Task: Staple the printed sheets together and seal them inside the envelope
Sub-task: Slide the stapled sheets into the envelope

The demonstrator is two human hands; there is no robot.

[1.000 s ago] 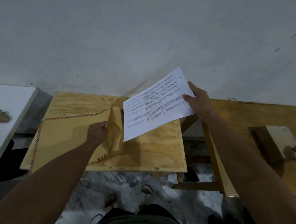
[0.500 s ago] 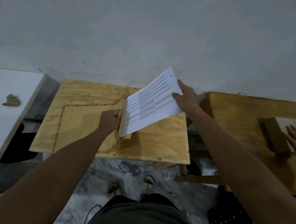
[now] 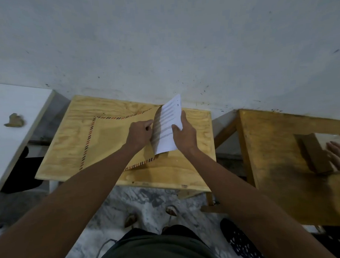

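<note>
A large tan envelope (image 3: 109, 138) with a red-and-dark striped border lies on a small plywood table (image 3: 197, 166). My left hand (image 3: 139, 133) pinches the envelope's open right edge and holds it up. My right hand (image 3: 184, 134) grips the white printed sheets (image 3: 168, 125), which stand tilted with their left part inside the envelope's mouth. The rest of the sheets sticks out to the right. No stapler is in view.
A grey wall rises right behind the table. A white surface (image 3: 14, 118) with a brown scrap stands to the left. On the right is a second wooden table (image 3: 272, 154), where another person's hand (image 3: 338, 155) rests by a box. My feet stand on a marbled floor below.
My right hand has swung the sheets leftward and down from the air into the envelope's mouth. My left hand has stayed at the opening, lifting its edge.
</note>
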